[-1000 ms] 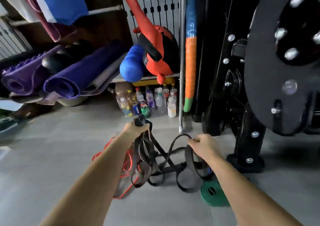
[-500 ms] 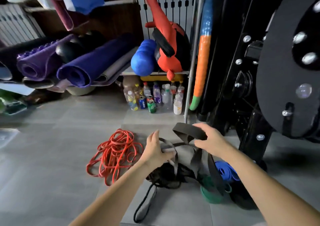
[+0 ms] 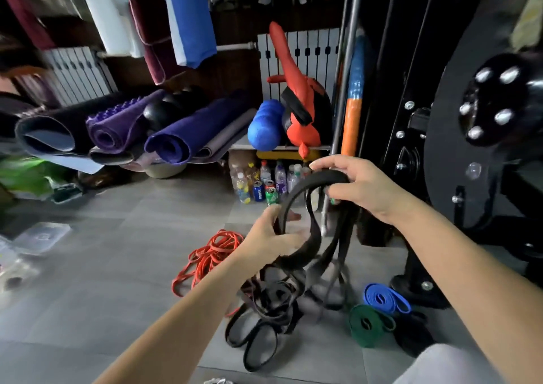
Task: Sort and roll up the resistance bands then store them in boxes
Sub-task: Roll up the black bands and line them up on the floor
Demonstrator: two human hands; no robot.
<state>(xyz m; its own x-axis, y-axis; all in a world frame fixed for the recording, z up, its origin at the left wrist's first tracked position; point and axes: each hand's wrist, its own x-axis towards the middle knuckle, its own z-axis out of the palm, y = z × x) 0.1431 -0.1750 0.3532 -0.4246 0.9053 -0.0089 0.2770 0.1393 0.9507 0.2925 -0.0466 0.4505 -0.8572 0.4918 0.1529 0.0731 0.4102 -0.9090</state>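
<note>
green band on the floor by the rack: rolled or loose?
Rolled. The green band lies on the floor as a tight coil, spiral end showing, beside the blue band, also coiled.

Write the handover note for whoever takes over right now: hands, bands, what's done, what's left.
Hands: left hand and right hand both grip one black band, held up as a loop above the black pile on the floor.
Red bands lie loose left of the pile.
Done: blue roll and green roll lie rolled on the right.
Left: roll the black and red bands; none seen in a box.
</note>
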